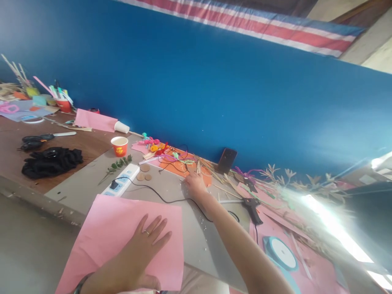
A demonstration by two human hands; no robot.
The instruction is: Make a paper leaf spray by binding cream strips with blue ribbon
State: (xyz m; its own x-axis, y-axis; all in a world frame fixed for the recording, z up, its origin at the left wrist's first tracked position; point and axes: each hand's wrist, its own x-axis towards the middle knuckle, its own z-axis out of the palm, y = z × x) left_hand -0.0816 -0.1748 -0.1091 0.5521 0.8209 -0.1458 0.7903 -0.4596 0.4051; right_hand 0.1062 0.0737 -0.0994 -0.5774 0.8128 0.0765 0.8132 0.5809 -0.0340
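Note:
My left hand lies flat with its fingers spread on a sheet of pink paper at the table's near edge; a ring is on one finger. Farther away, my right hand reaches to the orange paper, its fingers bent around a small light-brown piece that rises above them. Natural sticks lie just beyond that hand. A black cable runs beneath my right forearm.
A white power strip, paper cup and leafy sprig are left of centre. A phone leans on the blue wall. A glue gun and blue ribbon roll lie right; black cloth lies left.

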